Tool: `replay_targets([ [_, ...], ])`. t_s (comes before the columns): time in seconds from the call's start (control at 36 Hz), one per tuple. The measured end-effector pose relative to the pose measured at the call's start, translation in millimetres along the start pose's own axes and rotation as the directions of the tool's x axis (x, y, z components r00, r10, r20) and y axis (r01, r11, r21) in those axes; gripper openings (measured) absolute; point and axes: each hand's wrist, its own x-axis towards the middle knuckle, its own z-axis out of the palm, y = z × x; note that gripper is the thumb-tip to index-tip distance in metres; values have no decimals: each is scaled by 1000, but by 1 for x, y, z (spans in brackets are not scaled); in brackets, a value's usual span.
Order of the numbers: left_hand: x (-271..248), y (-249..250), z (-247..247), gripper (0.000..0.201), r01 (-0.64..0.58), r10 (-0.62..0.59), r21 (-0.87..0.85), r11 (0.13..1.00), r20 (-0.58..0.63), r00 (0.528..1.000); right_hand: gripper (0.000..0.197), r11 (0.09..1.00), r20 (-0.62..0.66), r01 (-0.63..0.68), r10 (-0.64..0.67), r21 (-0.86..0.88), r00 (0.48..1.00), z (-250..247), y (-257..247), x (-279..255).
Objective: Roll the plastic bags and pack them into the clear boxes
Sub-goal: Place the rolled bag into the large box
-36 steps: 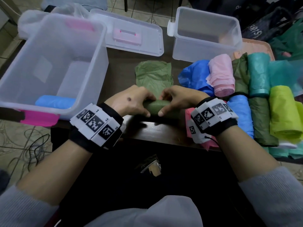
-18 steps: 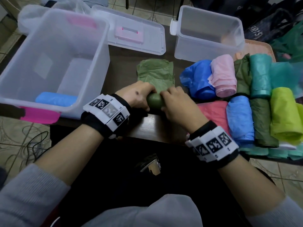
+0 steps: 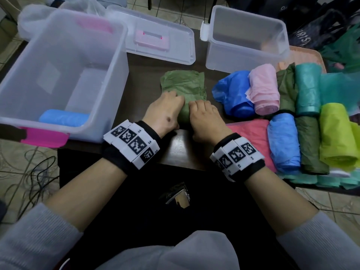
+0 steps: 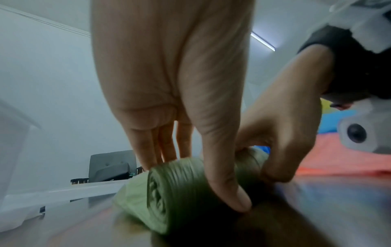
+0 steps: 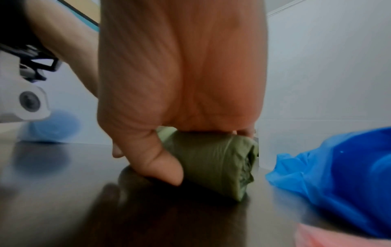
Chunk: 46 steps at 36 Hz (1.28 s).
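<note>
- The left hand [image 3: 164,115] lies on the left half of the green bag [image 3: 184,88], which is partly rolled on the dark surface [image 3: 181,151]. Its fingers reach over the top of the roll and its thumb [image 4: 227,192] tucks against the near side, so it grasps the roll.
- The right hand [image 3: 207,118] takes the right half the same way: fingers over the top, thumb [image 5: 162,165] pressed to the near side low by the surface, clamped on the roll.
- The two hands sit side by side, nearly touching, in the middle of the surface. The unrolled flat part of the bag stretches away from them toward the lid [image 3: 155,38].
- The head view alone shows the layout: a big clear box [image 3: 64,61] at left with one blue roll [image 3: 62,117] inside, a small clear box [image 3: 245,39] at far right, and a cluster of rolled bags [image 3: 303,114] in blue, pink, green, teal and yellow at right, some lying on a flat pink bag [image 3: 251,137].
- The left wrist view shows the spiral layers at the roll's left end [image 4: 160,197], hidden from above.
- The right wrist view shows the crumpled right end [image 5: 247,167], and a loose blue bag [image 5: 338,175] just beside it, not touching.
</note>
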Motion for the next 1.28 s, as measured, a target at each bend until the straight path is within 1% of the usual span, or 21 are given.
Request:
replay_targets([
  [0.08,-2,1,5,63,-1,1,43,999,-6,1000,68,1000,27,-2,2,11,1000,-3,1,5],
  [0.17,-2,0,6,61,-3,4,72,997,-22,1000,69,999,19,-21,21,32,1000,-3,1,5],
  [0.28,-3,-2,5,53,-15,17,75,997,-25,1000,63,999,5,-40,40,34,999,-1,-5,0],
  [0.33,-4,-3,5,52,-28,27,80,996,4,1000,61,999,12,-40,40,37,999,1,-8,-4],
  [0.44,-11,-1,4,62,-38,29,115,993,80,996,57,998,37,-14,12,59,999,3,-11,-12],
  [0.53,-16,0,4,64,-35,18,138,990,121,993,56,998,92,8,-14,66,996,3,-10,-17],
  [0.64,-17,0,0,62,-18,-3,114,993,184,983,61,994,213,-2,-21,111,977,-3,-8,-17],
  [0.69,-15,1,-3,63,5,-25,97,995,212,977,67,993,237,-20,-9,118,971,-5,-7,-16],
  [0.75,-12,2,-7,65,19,-37,78,997,233,972,71,990,204,-54,26,131,979,-5,-9,-17],
  [0.78,-10,3,-9,66,28,-44,70,997,245,969,70,988,160,-70,47,139,986,-3,-11,-20],
  [0.83,-6,4,-13,64,50,-63,55,997,273,960,58,988,10,-83,82,132,997,3,-17,-26],
  [0.86,-3,4,-14,61,63,-74,47,997,286,955,51,988,-72,-89,98,123,993,5,-20,-30],
  [0.94,5,3,-17,54,91,-89,10,996,331,939,32,982,-270,-138,169,130,948,12,-31,-39],
  [0.97,7,2,-18,54,96,-90,-2,995,346,934,31,979,-323,-152,190,137,927,14,-36,-40],
  [1.03,11,-1,-20,58,97,-84,-18,995,375,923,35,974,-380,-163,211,155,901,16,-41,-41],
  [1.06,13,-2,-22,61,95,-78,-24,995,389,918,36,978,-394,-146,194,148,898,18,-41,-40],
  [1.11,16,-4,-24,67,97,-74,-35,995,414,907,37,983,-368,-124,167,138,915,21,-40,-37],
  [1.17,18,-7,-25,73,108,-77,-53,993,418,905,35,982,-334,-133,172,135,927,19,-36,-36],
  [1.19,18,-8,-25,77,113,-77,-67,991,402,912,34,982,-328,-135,172,133,929,17,-33,-35],
  [1.22,18,-9,-25,82,119,-80,-84,989,374,924,32,984,-299,-110,148,141,943,15,-31,-35],
  [1.28,17,-11,-25,83,113,-77,-111,987,287,955,26,993,-202,-44,66,112,977,9,-24,-32],
])
